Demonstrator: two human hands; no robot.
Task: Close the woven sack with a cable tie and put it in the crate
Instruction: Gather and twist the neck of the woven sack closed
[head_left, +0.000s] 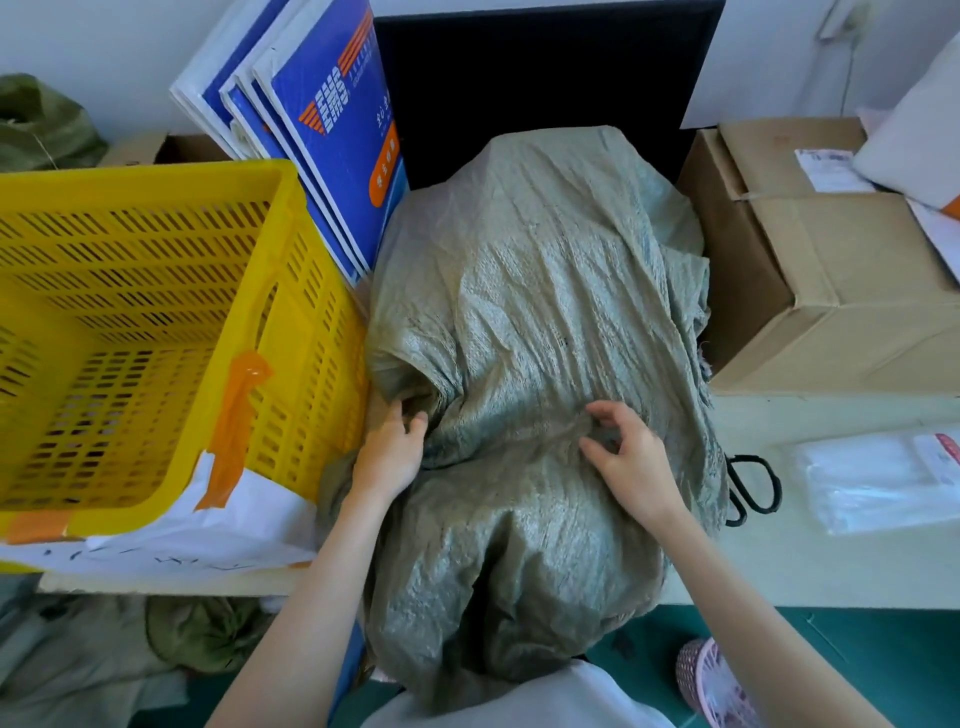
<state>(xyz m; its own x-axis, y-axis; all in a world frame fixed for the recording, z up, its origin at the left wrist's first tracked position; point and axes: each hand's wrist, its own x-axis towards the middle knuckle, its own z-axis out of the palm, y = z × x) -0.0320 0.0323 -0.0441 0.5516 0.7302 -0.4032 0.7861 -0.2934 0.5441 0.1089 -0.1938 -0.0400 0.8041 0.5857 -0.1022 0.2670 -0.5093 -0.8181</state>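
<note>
A big grey-green woven sack (535, 322) lies across the table and hangs over its near edge. My left hand (392, 449) grips a bunched fold at the sack's left side, next to the crate. My right hand (631, 457) hovers over the sack's middle, fingers curled and spread, fingertips touching the cloth. The yellow slatted crate (156, 332) stands at the left, patched with orange tape. No cable tie shows.
Blue-and-white flat envelopes (332, 130) lean behind the crate. Cardboard boxes (810, 260) stand at the right. Black scissors (753, 483) and a clear plastic packet (883, 483) lie right of the sack. Another green sack (47, 124) sits far left.
</note>
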